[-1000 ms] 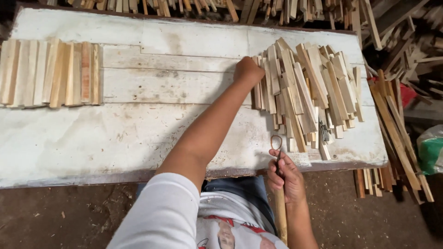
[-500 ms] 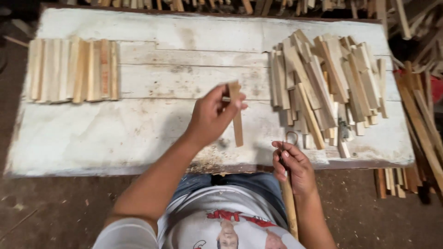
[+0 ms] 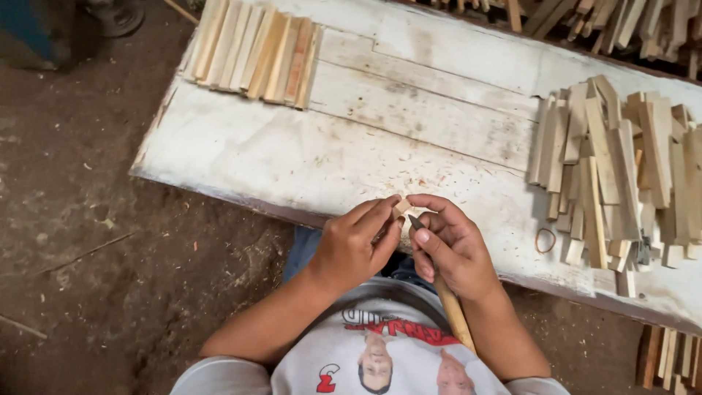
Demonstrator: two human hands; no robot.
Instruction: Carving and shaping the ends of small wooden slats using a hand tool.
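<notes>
We look down on a worn, white-painted plank table [image 3: 307,157] strewn with fine shavings. It stands on a dark dirt floor [image 3: 80,249] littered with chips and thin sticks. Beyond its far edge lies a jumble of wood offcuts [image 3: 621,22], and the light is soft and even, without hard shadows.

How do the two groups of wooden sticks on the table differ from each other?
The row of sticks at the table's far left corner lies neat, side by side in a single layer; the pile of sticks on the right is jumbled, with pieces overlapping and crossing at angles. The pile looks larger and spreads wider than the row. A small ring lies beside the pile; none lies by the row. Both are pale, flat wooden strips resting on the worn white table.
</notes>
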